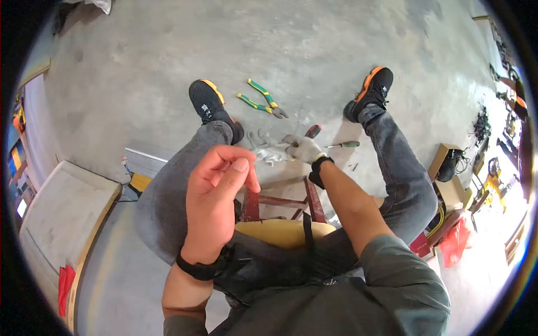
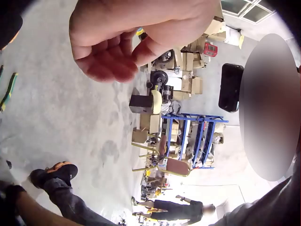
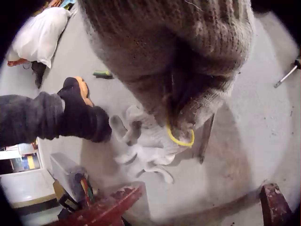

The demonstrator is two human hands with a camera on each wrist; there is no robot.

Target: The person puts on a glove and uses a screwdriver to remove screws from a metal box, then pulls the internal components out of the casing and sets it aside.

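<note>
My bare left hand (image 1: 216, 193) is raised over my left thigh, its fingers loosely curled and the thumb near the fingertips, with nothing held. The left wrist view shows the same curled fingers (image 2: 110, 59). A knitted work glove covers my right hand (image 1: 305, 149), which reaches down between my feet. In the right wrist view its fingers pinch the yellow-edged cuff of a whitish work glove (image 3: 157, 139). The glove's fingers spread out close over the floor. Beside the right hand lie a screwdriver with a red-and-black handle (image 1: 313, 131) and a green-handled screwdriver (image 1: 350, 144).
Open pliers with green-and-yellow handles (image 1: 269, 99) lie on the concrete floor beyond the gloves. A red wooden frame (image 1: 251, 207) stands between my legs. An opened cardboard box (image 1: 448, 187) sits at the right. Another person (image 2: 176, 210) stands far off in the left wrist view.
</note>
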